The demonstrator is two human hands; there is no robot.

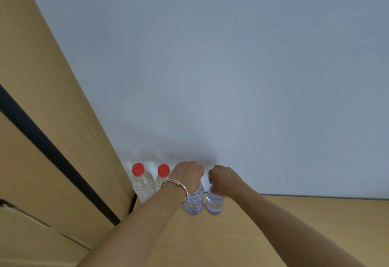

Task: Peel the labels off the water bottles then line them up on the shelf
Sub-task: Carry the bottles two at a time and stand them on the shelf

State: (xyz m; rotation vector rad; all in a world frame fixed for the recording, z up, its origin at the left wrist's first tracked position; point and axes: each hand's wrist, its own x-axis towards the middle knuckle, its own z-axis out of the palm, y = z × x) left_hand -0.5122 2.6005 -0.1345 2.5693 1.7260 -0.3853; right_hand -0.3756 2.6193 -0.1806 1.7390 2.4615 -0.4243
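Head view: light wooden shelf [273,224]; left hand [187,173] curled round top of clear ribbed plastic water bottle [194,202], right hand [221,179] curled round top of second clear bottle [214,202] beside it, both upright. Farther left, two red-capped clear bottles [143,184]. Align with these; release gently.

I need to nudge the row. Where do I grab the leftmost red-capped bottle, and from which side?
Probably the neck under its red cap, from above: the leftmost bottle stands upright with the wooden panel close on its left and the second bottle close on its right.
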